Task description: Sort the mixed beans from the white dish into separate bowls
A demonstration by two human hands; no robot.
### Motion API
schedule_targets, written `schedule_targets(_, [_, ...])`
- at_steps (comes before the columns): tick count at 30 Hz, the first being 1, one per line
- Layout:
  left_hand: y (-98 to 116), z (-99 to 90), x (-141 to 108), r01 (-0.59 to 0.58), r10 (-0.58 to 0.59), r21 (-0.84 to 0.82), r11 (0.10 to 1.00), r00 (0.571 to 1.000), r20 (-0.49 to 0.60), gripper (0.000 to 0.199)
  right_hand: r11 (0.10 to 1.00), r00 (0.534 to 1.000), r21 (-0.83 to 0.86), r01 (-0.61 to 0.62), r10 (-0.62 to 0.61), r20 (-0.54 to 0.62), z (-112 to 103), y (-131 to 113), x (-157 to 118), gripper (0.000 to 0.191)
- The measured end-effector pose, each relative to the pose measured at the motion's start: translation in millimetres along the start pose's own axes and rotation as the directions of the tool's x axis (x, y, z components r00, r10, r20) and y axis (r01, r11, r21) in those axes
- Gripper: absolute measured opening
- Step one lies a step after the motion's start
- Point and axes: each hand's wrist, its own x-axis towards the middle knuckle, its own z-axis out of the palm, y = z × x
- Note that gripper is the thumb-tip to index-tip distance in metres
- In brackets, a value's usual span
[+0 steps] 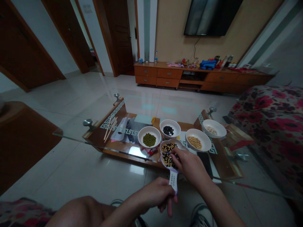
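My left hand (159, 192) is closed round the handle of a pale, purple-rimmed dish (173, 179) with a scalloped outline and a printed label on its handle. Mixed black and yellow beans (167, 147) lie in the dish. Over them is my right hand (187, 160), its fingertips pinched together among the beans; what they hold, if anything, is too small to tell. Beyond the dish stand white bowls: one with green beans (149, 140), another of black beans (168, 130), one of yellow beans (194, 142), and a bowl of pale pieces (211, 130).
Everything stands on a glass-topped coffee table (78, 121). Wooden chopsticks (110, 130) and papers (121, 130) lie to the left. A floral-covered sofa (267, 116) is at the right. A low wooden cabinet (168, 74) runs along the far wall.
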Motion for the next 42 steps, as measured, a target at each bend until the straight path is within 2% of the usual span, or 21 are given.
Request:
schedule_targets(7, [-3,-0.8,3,-0.002,0.002,-0.01,1.0,1.0,-0.003,0.022,0.999,0.988,0.001,0.032,-0.031,-0.149,-5,-6,1,0.022])
schedule_targets(12, [-1,-0.2,1,-0.001,0.001,-0.014,1.0,1.0,-0.01,0.021,0.997,0.973,0.061,0.052,-0.037,-0.226,-8,-18,8,0.022])
schedule_targets(17, [1,1.1,0,-0.013,0.013,-0.018,1.0,1.0,-0.015,0.02,0.994,0.979,0.1,0.052,-0.031,-0.2,-7,-28,14,0.022])
schedule_targets(22, [3,1.9,-2,0.004,-0.004,-0.001,1.0,1.0,-0.027,0.02,0.995,0.982,0.097,0.022,-0.004,-0.187,-4,-27,16,0.023])
schedule_targets(33, [2,1.1,-2,0.003,-0.003,-0.012,1.0,1.0,-0.013,0.021,1.0,0.978,0.015,0.002,0.002,-0.21,-5,-8,3,0.021])
schedule_targets(42, [6,3.0,-3,0.016,-0.016,-0.013,1.0,1.0,-0.009,0.02,0.997,0.983,-0.009,-0.079,0.076,-0.168,-5,7,-7,0.016])
